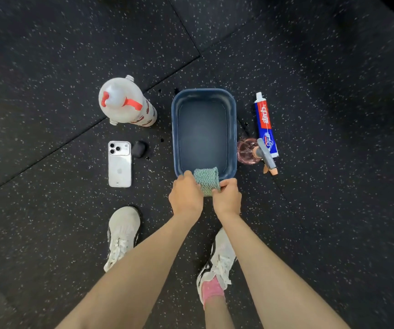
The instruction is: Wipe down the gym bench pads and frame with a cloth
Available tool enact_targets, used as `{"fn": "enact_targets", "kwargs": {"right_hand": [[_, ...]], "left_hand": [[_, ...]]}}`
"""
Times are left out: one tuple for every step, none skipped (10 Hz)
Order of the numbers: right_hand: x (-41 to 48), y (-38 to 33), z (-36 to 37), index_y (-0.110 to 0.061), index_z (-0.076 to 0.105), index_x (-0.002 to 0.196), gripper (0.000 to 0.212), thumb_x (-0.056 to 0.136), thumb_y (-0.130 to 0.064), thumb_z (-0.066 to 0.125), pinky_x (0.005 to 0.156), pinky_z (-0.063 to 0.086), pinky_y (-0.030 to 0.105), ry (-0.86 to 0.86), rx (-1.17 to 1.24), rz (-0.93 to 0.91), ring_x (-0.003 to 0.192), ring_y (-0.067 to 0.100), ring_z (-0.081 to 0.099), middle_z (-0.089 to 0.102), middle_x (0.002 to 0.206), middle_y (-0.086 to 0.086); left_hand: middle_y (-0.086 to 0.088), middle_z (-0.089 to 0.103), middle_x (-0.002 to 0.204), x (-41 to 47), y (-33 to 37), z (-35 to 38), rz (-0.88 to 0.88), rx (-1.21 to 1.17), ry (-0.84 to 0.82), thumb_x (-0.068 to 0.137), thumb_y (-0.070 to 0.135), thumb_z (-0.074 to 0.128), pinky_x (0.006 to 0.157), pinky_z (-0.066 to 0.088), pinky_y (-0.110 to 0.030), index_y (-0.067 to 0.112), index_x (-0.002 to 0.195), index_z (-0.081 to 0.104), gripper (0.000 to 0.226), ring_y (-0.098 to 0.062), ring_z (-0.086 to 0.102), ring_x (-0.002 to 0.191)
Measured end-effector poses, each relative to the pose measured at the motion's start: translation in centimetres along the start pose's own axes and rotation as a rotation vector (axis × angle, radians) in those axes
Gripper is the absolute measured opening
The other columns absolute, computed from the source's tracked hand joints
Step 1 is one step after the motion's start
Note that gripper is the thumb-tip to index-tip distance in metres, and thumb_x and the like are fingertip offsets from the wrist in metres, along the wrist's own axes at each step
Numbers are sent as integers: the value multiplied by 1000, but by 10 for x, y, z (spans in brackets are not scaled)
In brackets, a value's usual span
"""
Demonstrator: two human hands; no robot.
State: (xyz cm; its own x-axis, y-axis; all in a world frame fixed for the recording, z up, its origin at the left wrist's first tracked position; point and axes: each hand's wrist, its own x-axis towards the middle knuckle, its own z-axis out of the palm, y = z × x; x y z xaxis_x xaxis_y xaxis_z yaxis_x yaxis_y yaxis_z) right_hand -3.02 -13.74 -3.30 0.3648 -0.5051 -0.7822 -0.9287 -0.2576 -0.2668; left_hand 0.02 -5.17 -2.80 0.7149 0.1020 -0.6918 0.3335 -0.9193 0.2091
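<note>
The cloth (206, 180), a teal knitted one folded into a thick pad, lies over the near rim of a dark blue rectangular basin (174, 129) that sits on the black speckled rubber floor (48, 67). Both hands hold it. The left grip (186, 195) has its fingers curled round the cloth's left edge, and the right grip (227, 198) pinches the right edge, so the cloth sits between them and touches both.

Far left of the basin stands a white water bottle (124, 102) with a red strap. Nearer than that, a white phone (119, 165) lies face down, with a small dark earbud case (139, 149) just beside its far right corner. On the basin's right side a pink spray bottle (248, 151) with a grey trigger stands just beside its wall, and a red, white and blue toothpaste tube (265, 124) lies flat just right of the sprayer.

Near the camera, two white sneakers, the left one (123, 231) and the right one (219, 260), stand on the floor
</note>
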Motion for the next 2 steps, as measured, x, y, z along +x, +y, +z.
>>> {"fn": "enact_targets", "kwargs": {"right_hand": [[-5, -3, -1, -17, 45, 98, 19, 91, -10, 61, 69, 42, 30, -4, 18, 12, 94, 24, 60, 63, 105, 6], [-9, -4, -3, -18, 45, 102, 23, 90, -10, 63, 74, 45, 32, 18, 28, -12, 104, 25, 60, 62, 113, 7]], "left_hand": [[-9, 57, 109, -3, -2, -3, 38, 4, -25, 96, 18, 52, 76, 45, -38, 8, 104, 52, 12, -27, 56, 101], [-10, 56, 110, -2, -5, -11, 56, 3, -16, 97, 16, 49, 75, 44, -37, 7, 106, 54, 14, -27, 55, 100]]}}
